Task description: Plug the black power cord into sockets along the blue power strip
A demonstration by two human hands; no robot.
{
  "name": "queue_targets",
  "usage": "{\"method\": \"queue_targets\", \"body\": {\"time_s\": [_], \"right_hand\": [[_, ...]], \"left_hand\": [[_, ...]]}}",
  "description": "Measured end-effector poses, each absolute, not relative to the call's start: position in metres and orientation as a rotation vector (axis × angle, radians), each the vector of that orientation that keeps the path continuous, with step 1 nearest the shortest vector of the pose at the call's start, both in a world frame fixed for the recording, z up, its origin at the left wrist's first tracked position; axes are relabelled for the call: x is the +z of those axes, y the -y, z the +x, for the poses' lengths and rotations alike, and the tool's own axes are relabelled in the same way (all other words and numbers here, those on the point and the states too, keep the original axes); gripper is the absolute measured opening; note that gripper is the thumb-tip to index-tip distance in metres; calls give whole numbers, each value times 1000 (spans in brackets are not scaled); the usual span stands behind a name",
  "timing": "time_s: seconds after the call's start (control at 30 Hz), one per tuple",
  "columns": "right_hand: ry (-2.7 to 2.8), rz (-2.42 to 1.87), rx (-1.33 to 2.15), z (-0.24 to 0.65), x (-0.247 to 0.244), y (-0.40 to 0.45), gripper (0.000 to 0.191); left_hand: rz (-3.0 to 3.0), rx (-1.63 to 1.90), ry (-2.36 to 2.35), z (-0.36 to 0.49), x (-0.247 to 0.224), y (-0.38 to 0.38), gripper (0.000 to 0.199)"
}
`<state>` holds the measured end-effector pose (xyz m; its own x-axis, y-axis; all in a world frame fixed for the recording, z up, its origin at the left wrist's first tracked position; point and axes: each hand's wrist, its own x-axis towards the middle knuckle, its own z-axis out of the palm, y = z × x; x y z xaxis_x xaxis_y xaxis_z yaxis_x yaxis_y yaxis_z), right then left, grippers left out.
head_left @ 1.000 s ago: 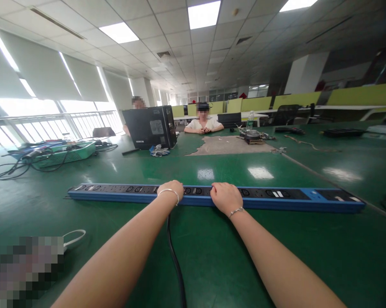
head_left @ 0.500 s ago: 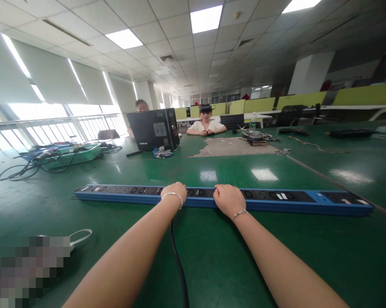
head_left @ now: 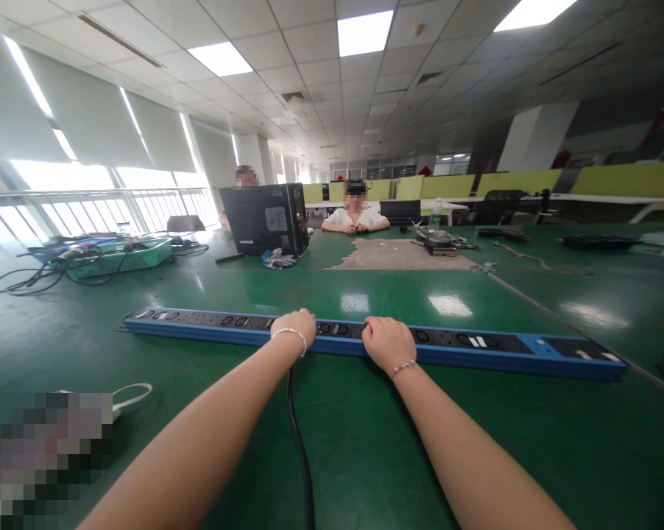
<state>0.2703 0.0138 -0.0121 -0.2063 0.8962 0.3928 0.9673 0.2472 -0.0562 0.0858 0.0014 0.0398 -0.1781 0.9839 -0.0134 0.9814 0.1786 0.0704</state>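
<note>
A long blue power strip with black sockets lies crosswise on the green table. Wrapped over it just left of its middle is my left hand, fingers closed on the strip. My right hand grips it a little further right, its fingers curled over the far edge. A black cable runs from beneath my left wrist toward the near edge of the view. Several sockets show between the two hands.
A black computer case stands at the back left, gloves beside it. Left of it is a green basket with cables. A person sits across the table; another is behind the case. A bottle stands back right.
The view has shifted slightly. The strip and both hands appear a little further left, with the strip's right end slightly lower. Both hands keep their hold.
</note>
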Motion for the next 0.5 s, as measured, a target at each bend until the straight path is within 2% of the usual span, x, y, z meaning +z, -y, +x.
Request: {"method": "queue_targets", "body": {"time_s": [0.27,0.4,0.5], "right_hand": [[2187,-1687,-265,272,-13,-14,34],[2180,-1675,-247,272,-13,-14,33],[2171,-1667,-251,272,-14,-15,33]], "left_hand": [[2079,169,-2440,55,112,-12,51],[1930,164,-2660,-3,109,-7,58],[1964,-19,-2652,-48,94,2,53]]}}
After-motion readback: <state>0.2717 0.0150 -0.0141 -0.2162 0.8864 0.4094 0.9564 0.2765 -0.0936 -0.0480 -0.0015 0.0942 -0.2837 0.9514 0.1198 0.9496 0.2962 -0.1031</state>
